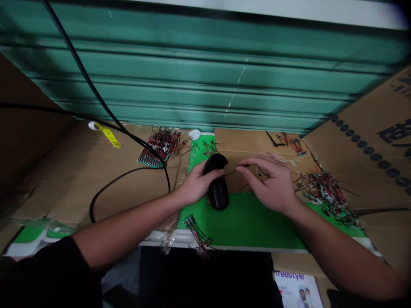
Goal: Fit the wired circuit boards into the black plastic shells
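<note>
My left hand [196,182] is wrapped round a smooth black handheld device [218,192], rounded at the bottom with a curved, notched top; the thumb lies across its front. Just to its right, my right hand [271,179] pinches a thin dark wire [230,173] between thumb and forefinger. The wire stretches toward the device's upper part; whether it touches the device I cannot tell. Below the left hand, a small circuit-board strip with red and black wires [197,233] lies at the front edge of the green mat [253,218].
Piles of wired boards lie at the left [160,147] and right [330,196]. A black cable [80,72] with a yellow tag [109,136] hangs across the left side. Cardboard [369,141] stands at the right, a green ridged panel [205,77] behind.
</note>
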`<state>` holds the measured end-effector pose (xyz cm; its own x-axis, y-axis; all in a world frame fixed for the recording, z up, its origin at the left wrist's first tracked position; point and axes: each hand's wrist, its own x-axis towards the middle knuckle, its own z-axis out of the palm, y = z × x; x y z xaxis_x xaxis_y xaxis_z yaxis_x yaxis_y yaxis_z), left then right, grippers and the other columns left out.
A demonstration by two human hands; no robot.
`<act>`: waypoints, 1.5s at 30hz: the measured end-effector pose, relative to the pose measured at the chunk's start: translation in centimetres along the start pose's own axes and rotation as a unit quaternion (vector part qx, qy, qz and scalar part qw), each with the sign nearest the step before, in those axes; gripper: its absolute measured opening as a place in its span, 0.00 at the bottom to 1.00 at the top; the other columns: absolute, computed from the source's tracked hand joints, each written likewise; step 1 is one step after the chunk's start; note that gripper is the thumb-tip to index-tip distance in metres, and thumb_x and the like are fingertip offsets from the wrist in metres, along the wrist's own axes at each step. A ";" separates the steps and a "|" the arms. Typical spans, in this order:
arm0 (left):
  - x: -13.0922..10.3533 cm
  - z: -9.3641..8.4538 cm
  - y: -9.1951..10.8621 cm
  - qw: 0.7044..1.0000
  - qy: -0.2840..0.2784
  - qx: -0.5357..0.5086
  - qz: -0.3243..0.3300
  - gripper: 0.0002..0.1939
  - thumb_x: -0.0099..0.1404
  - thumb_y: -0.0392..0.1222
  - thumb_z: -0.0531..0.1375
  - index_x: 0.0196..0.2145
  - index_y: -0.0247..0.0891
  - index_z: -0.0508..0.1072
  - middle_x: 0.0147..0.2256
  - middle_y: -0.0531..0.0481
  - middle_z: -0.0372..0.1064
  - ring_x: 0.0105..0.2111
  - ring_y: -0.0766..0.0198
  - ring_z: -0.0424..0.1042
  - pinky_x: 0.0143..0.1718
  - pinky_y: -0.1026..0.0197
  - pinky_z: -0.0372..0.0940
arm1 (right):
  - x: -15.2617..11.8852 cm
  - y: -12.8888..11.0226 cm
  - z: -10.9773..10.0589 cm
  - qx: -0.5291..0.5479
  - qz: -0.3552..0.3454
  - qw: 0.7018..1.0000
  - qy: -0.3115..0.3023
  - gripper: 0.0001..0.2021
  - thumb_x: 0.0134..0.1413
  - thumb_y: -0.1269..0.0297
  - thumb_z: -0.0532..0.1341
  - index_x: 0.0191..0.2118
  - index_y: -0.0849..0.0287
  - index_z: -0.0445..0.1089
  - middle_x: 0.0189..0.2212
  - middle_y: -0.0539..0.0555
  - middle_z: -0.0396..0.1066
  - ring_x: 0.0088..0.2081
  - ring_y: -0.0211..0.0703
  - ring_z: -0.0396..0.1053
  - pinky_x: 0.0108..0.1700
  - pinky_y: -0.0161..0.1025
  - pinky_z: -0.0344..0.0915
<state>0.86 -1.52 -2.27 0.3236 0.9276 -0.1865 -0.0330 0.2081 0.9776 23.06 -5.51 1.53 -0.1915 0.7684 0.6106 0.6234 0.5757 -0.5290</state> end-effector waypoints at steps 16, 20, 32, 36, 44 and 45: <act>0.1 0.4 0.6 0.996 0.018 -0.068 -0.059 0.21 0.50 0.53 0.76 0.32 0.36 0.77 0.29 0.51 0.73 0.30 0.61 0.70 0.34 0.59 0.61 | 0.0 -1.4 -0.9 0.049 -0.163 0.982 -0.082 0.15 0.60 0.65 0.75 0.51 0.50 0.79 0.41 0.53 0.84 0.47 0.55 0.78 0.53 0.57 0.69; 0.1 0.2 0.4 0.990 0.019 -0.105 -0.090 0.21 0.46 0.50 0.78 0.34 0.35 0.79 0.29 0.50 0.75 0.29 0.61 0.72 0.32 0.59 0.62 | 0.4 -0.5 -1.8 0.088 -0.079 0.992 -0.047 0.25 0.56 0.64 0.75 0.59 0.53 0.75 0.50 0.60 0.77 0.50 0.57 0.75 0.52 0.55 0.73; 0.0 0.1 0.8 0.980 0.039 -0.151 -0.120 0.19 0.46 0.45 0.77 0.33 0.36 0.78 0.29 0.49 0.75 0.28 0.59 0.72 0.30 0.58 0.60 | 0.7 2.7 -1.9 0.257 -0.011 0.947 -0.193 0.28 0.49 0.57 0.82 0.56 0.55 0.81 0.39 0.54 0.81 0.34 0.42 0.78 0.38 0.40 0.78; -0.1 0.0 0.4 0.988 0.022 -0.119 -0.098 0.16 0.48 0.45 0.75 0.32 0.36 0.78 0.29 0.47 0.75 0.29 0.59 0.71 0.32 0.57 0.60 | 0.7 2.0 -1.2 0.225 -0.017 0.965 -0.133 0.07 0.61 0.64 0.76 0.45 0.53 0.85 0.38 0.53 0.84 0.37 0.44 0.82 0.42 0.42 0.81; -1.0 0.4 0.8 0.997 -0.073 -0.032 -0.017 0.28 0.46 0.39 0.75 0.47 0.38 0.77 0.37 0.52 0.75 0.39 0.57 0.72 0.43 0.57 0.66 | 0.4 0.9 -0.6 0.233 0.077 0.964 -0.100 0.03 0.62 0.62 0.75 0.37 0.53 0.86 0.30 0.51 0.84 0.27 0.41 0.80 0.31 0.36 0.78; -1.1 0.4 0.9 0.996 -0.086 -0.027 -0.012 0.28 0.47 0.39 0.74 0.48 0.38 0.76 0.39 0.51 0.75 0.40 0.57 0.72 0.44 0.57 0.67 | 0.3 0.9 -0.5 0.214 0.075 0.969 -0.093 0.03 0.61 0.62 0.75 0.37 0.53 0.86 0.31 0.51 0.84 0.29 0.42 0.81 0.33 0.36 0.78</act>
<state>0.90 -2.48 -1.14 0.4828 0.8558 -0.1859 -0.0727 0.2507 0.9653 23.96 -4.87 1.52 -0.2804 0.8667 0.4125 0.2902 0.4862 -0.8243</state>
